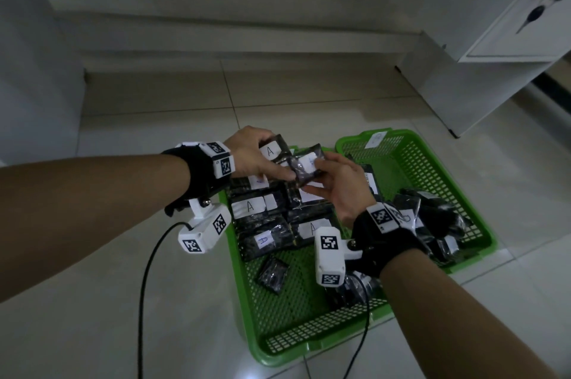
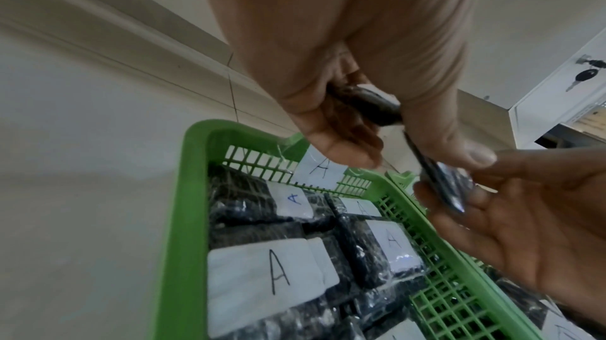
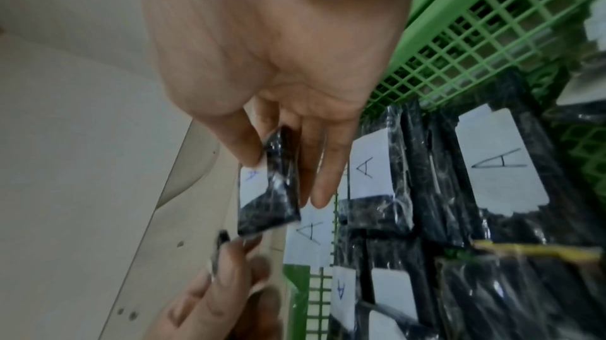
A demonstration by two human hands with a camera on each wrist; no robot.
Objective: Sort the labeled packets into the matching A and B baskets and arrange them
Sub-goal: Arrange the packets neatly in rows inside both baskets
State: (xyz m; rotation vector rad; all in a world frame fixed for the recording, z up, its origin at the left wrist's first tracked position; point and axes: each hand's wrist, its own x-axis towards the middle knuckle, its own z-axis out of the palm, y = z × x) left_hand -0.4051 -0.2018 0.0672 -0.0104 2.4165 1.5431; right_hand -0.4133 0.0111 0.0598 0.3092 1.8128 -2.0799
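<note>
One packet (image 1: 309,169) between both hands

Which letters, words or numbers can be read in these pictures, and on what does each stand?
"A": handwritten on white labels of black packets in the left basket.
"A": packet in the left hand.
Blurred: label of the packet in the right hand; tag on the right basket.

Your left hand (image 1: 251,156) reaches in from the left, knuckles up, fingers curled in a grip with the thumb stretched toward the other hand. Your right hand (image 1: 336,184) meets it, palm turned up, thumb and fingers pinching; both forearms converge.
</note>
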